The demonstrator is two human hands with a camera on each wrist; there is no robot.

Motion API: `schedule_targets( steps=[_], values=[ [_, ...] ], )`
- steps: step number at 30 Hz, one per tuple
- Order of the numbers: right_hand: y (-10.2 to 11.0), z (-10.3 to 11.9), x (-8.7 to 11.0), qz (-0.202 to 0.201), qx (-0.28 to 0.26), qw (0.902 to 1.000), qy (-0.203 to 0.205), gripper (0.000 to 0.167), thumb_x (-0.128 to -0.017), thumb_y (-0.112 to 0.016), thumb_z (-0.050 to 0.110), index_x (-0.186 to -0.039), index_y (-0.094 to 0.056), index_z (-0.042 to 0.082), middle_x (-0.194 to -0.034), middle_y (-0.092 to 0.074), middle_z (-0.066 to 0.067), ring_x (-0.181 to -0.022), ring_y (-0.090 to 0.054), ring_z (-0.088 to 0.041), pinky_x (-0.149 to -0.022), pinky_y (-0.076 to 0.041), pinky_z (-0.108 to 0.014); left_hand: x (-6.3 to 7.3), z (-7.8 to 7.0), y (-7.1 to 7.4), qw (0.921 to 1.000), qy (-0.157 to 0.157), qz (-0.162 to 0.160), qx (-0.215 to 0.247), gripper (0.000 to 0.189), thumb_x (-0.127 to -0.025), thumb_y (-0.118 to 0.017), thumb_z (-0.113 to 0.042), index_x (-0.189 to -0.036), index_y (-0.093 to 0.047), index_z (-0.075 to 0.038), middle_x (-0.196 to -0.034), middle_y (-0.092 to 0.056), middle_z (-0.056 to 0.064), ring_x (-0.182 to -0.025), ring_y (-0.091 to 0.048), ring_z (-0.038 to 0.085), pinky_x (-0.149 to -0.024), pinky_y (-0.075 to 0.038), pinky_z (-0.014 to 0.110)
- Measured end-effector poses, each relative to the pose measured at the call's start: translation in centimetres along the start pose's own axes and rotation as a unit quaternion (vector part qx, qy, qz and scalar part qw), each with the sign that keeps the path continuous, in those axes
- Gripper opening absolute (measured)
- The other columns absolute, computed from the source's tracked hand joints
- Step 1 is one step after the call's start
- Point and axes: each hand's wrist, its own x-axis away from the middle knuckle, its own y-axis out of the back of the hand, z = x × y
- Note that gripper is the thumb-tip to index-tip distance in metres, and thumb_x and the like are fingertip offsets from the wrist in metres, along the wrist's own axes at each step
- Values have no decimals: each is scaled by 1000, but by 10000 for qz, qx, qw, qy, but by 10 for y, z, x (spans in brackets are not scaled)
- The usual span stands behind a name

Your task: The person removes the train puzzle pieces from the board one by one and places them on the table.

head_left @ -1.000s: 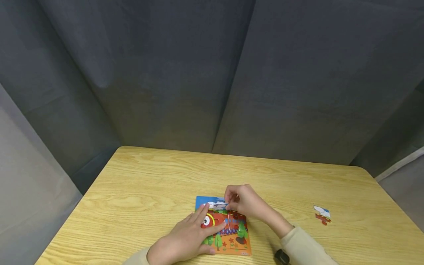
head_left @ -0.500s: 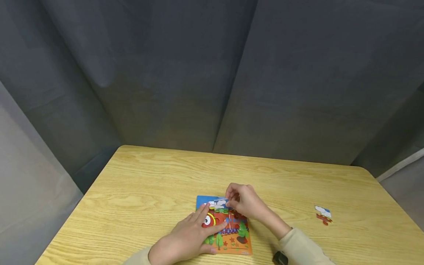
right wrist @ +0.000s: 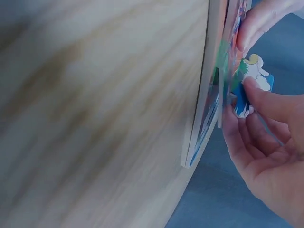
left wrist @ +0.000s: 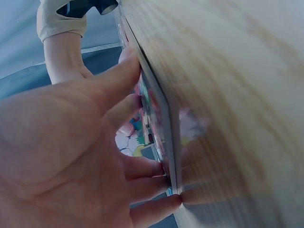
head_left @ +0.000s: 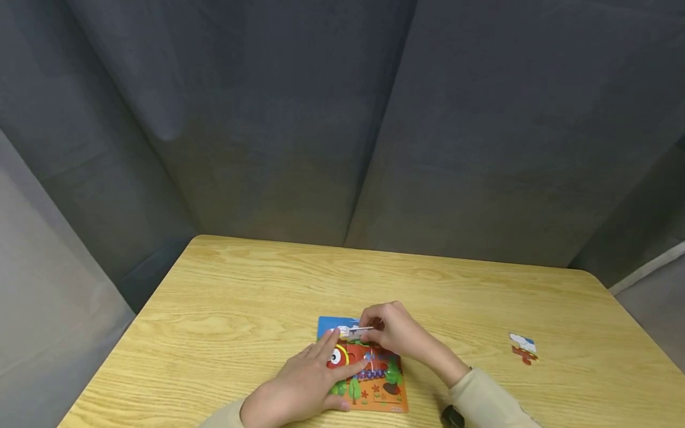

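Note:
A colourful jigsaw puzzle board with an orange lower part, a red cartoon figure and a blue sky lies on the table. My left hand rests spread over its left side, fingers straight; in the left wrist view the fingertips and thumb touch the board's edge and face. Above the upper part, my right hand pinches a puzzle piece between thumb and fingers. That piece shows white cloud, blue and a bit of green and yellow, and it is tilted up off the board.
Two loose puzzle pieces lie to the right on the wooden table: a cloud piece and a red piece. Dark grey curtains hang behind the table. A black device sits at the right wrist.
The right hand keeps its pinch on the puzzle piece; it rose slightly, then shifted a little left and down, changing the piece's tilt. My left hand has stayed in place.

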Motion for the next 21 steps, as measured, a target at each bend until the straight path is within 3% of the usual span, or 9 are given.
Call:
schedule_targets(
  steps=[10,21],
  values=[
    [0,-3,1,-176,-113,9993,-299,6,-84,-77,7,-83,-71,9,-73,-66,6,-61,-54,-2,-57,-48,-22,0,-1,0,9998,-66,-100,-132,67,-86,-58,-62,-148,-41,-43,-159,-20,20,-147,-16,33,-107,-37,51],
    [-5,3,1,-185,21,9993,-309,18,-85,-74,0,-78,-61,12,-78,-67,2,-66,-56,-3,-61,-48,-22,1,-1,0,9999,3,-88,-90,65,-87,-58,-61,-148,-40,-45,-159,-20,19,-147,-15,32,-108,-36,50]
  ],
)
